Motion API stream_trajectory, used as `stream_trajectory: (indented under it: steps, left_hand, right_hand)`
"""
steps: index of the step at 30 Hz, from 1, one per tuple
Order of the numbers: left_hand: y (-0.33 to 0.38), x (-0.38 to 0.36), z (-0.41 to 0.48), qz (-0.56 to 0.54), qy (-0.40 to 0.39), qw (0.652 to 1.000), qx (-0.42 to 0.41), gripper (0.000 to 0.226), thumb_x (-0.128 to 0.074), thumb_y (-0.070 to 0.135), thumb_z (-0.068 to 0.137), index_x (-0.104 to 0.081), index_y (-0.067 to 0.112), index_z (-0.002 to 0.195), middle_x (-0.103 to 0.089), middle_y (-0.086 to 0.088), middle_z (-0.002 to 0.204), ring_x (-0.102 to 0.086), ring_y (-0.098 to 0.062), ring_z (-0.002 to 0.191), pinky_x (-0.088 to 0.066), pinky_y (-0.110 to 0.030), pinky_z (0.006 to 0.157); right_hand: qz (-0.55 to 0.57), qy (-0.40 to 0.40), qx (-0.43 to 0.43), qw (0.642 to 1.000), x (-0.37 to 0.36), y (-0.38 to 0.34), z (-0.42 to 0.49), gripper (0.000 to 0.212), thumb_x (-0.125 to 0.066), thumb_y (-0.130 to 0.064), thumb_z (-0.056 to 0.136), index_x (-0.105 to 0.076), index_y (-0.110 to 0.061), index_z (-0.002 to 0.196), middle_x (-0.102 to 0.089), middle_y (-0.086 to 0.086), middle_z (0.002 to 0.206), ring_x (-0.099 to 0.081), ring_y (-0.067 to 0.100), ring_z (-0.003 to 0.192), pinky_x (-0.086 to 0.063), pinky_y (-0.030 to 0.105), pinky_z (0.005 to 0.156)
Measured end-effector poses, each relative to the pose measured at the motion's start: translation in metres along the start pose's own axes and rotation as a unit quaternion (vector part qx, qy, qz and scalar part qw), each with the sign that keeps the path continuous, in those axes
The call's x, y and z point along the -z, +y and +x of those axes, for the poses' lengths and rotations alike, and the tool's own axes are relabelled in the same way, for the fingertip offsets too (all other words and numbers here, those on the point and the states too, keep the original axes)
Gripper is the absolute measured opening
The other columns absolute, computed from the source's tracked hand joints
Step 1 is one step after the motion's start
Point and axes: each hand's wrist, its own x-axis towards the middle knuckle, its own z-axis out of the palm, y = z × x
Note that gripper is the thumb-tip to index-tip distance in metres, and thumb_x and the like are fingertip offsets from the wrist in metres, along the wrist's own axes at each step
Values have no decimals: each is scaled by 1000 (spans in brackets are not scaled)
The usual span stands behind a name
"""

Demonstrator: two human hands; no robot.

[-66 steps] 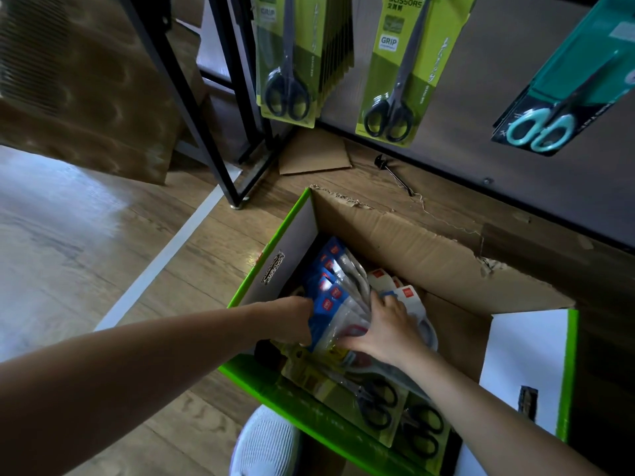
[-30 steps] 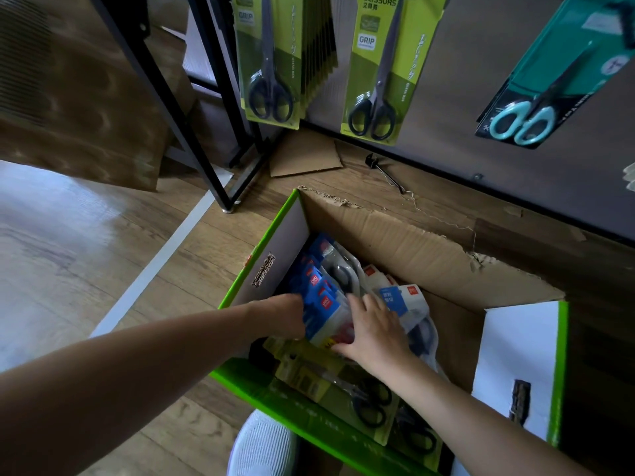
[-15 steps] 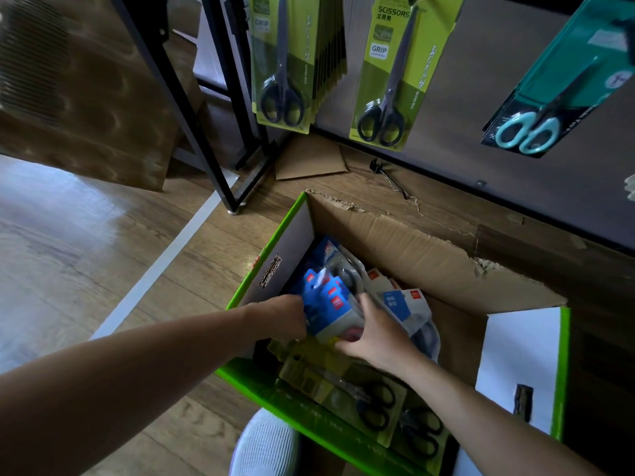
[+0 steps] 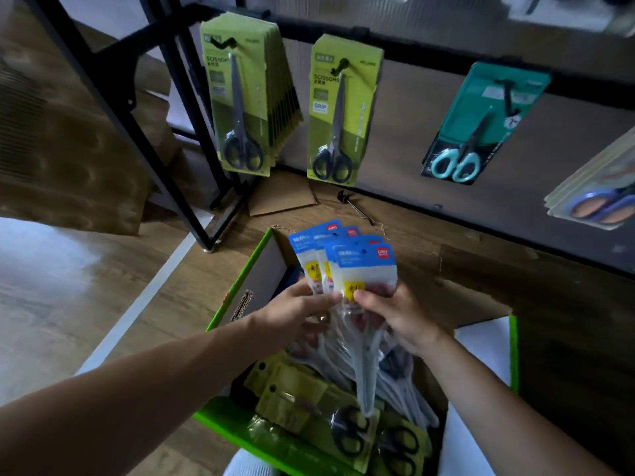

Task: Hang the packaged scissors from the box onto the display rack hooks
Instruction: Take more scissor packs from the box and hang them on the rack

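- A fanned bundle of blue-topped scissor packs [image 4: 363, 261] is held upright in the air over the open box, its blue headers pointing toward the rack and its clear lower ends trailing down into the box.
- The left hand [image 4: 298, 314] grips the bundle's left side, thumb curled across the front near the yellow label.
- The right hand [image 4: 402, 317] grips the right side, thumb pinching the front pack just beside the left thumb.
- The green-edged cardboard box [image 4: 240, 280] sits on the wooden floor [image 4: 103, 286] below the hands; yellow-green scissor packs [image 4: 309, 400] with black handles lie flat in its near end.
- On the display rack [image 4: 429, 56] beyond, a thick stack of green scissor cards [image 4: 240, 97] hangs on the left hook, and a green card [image 4: 340, 108] hangs beside it.
- A teal scissor card [image 4: 481, 121] hangs tilted further right, and packs with purple-and-orange handles [image 4: 598, 201] show at the right edge.
- A loose black hook [image 4: 357, 207] and a cardboard scrap [image 4: 281, 197] lie on the floor between box and rack.
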Motion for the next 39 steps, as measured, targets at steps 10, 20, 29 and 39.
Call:
stream_trajectory:
  steps: [10,20,29,39]
  left_hand:
    - [51,-52,-5,-88,-14,995,-41,54,-36,50,97,-59,15,132,-69,-11,120,-68,-22,104,-57,-33,81]
    - [110,-84,-26,-68,17,992,-108,56,-46,50,91,-57,18,135,-67,-9,126,-63,-24,117,-48,-40,97]
    - [168,-112,-77,-30,36,988,-147,57,-41,57,93,-62,19,130,-68,-9,123,-66,-26,113,-46,-47,100]
    - [170,-71,-71,-56,-9,978,-202,57,-61,43,88,-56,10,135,-63,-16,129,-60,-31,120,-51,-42,97]
  right_hand:
    - [-25,67,56,996,-4,-59,2,28,-80,-41,74,-75,-26,96,-75,6,100,-70,25,99,-53,47,93]
    - [-67,147,124,979,-7,-120,-14,68,-78,-57,56,-54,-25,111,-71,-7,100,-69,8,93,-57,28,74]
    - [-127,128,193,965,-21,-198,-45,63,-71,-59,62,-51,-24,110,-66,-12,99,-64,2,91,-49,11,64]
    - [-199,170,217,940,-49,-198,-28,64,-64,-70,58,-55,-29,107,-67,-14,93,-61,-9,80,-45,8,62]
